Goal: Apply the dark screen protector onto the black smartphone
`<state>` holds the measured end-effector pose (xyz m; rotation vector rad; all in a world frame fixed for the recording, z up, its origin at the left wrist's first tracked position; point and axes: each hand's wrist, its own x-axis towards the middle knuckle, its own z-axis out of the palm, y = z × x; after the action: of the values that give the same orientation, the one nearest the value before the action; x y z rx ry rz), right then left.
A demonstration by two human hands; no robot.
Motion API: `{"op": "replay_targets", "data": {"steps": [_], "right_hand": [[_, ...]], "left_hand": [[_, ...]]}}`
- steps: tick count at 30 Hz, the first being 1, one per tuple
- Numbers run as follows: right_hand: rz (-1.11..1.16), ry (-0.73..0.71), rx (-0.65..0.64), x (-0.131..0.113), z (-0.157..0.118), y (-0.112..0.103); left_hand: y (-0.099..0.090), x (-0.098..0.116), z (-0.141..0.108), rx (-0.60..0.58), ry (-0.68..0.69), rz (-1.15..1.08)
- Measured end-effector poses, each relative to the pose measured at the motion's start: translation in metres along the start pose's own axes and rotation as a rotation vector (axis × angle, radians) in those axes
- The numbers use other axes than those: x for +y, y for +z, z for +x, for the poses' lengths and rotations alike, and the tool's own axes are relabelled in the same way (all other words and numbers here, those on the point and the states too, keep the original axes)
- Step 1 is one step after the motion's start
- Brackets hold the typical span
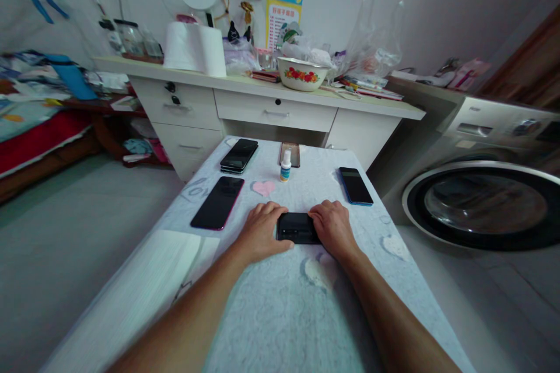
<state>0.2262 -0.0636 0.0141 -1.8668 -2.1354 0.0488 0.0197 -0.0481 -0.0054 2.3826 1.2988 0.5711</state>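
From here I see the left hand (265, 230) and right hand (333, 226) gripping the phone (300, 228) by its opposite ends, presumably to steady it on the desk (280, 309), while the bottle (286, 168) (upright, perhaps for easy reach) stands beyond.

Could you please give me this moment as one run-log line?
left hand: on black phone, left end | right hand: on its right end | beyond it: small bottle | rightward: blue-edged phone
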Motion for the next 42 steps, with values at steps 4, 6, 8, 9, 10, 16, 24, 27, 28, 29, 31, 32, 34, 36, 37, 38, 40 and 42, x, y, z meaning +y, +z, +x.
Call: {"op": "replay_targets", "data": {"steps": [4, 6, 8, 9, 10, 16, 24, 27, 28, 29, 31, 32, 34, 36, 37, 38, 40, 42], "right_hand": [[0.005, -0.009, 0.002, -0.001, 0.0, -0.001], [0.011, -0.015, 0.0, 0.0, -0.001, -0.001], [0.021, -0.025, -0.001, 0.0, -0.001, -0.001], [0.025, -0.032, -0.004, 0.001, -0.001, -0.001], [0.027, -0.04, -0.009, 0.001, -0.001, -0.001], [0.034, -0.066, -0.041, 0.002, -0.002, -0.003], [-0.002, -0.001, -0.014, 0.012, -0.001, -0.004], [0.011, 0.044, 0.01, 0.016, -0.001, -0.003], [0.013, 0.056, 0.018, 0.017, -0.001, -0.003], [0.014, 0.065, 0.024, 0.017, -0.001, -0.003], [0.01, 0.078, 0.032, 0.017, -0.001, -0.003], [0.004, 0.08, 0.033, 0.017, -0.001, -0.003], [-0.009, 0.074, 0.028, 0.016, -0.001, -0.003], [-0.022, 0.061, 0.022, 0.015, -0.001, -0.003], [-0.024, 0.055, 0.019, 0.015, -0.001, -0.003], [-0.023, 0.051, 0.019, 0.015, -0.001, -0.003], [-0.016, 0.045, 0.021, 0.014, -0.001, -0.003], [-0.008, 0.038, 0.018, 0.012, -0.001, -0.003]], "left_hand": [[0.001, -0.001, 0.0, 0.003, 0.009, -0.014], [0.0, -0.001, 0.0, 0.002, 0.004, -0.013], [0.0, 0.0, 0.0, -0.002, -0.004, -0.008], [0.0, 0.0, 0.0, -0.006, -0.007, -0.005], [0.0, 0.0, 0.0, -0.009, -0.01, -0.003], [-0.001, 0.001, 0.0, -0.003, -0.002, 0.004], [-0.002, 0.002, 0.0, -0.006, 0.001, 0.007], [-0.002, 0.003, 0.0, -0.016, -0.005, 0.001], [-0.003, 0.003, 0.0, -0.02, -0.01, 0.002], [-0.003, 0.003, 0.0, -0.024, -0.016, 0.003], [-0.003, 0.003, 0.0, -0.026, -0.021, 0.005], [-0.003, 0.004, 0.0, -0.024, -0.018, 0.005], [-0.003, 0.004, 0.0, -0.021, -0.015, 0.005], [-0.003, 0.004, 0.0, -0.024, -0.018, 0.005], [-0.004, 0.004, 0.0, -0.025, -0.019, 0.004], [-0.004, 0.004, 0.0, -0.025, -0.018, 0.004], [-0.003, 0.004, 0.0, -0.021, -0.01, 0.003], [-0.003, 0.003, 0.0, -0.017, -0.012, 0.004]]}}
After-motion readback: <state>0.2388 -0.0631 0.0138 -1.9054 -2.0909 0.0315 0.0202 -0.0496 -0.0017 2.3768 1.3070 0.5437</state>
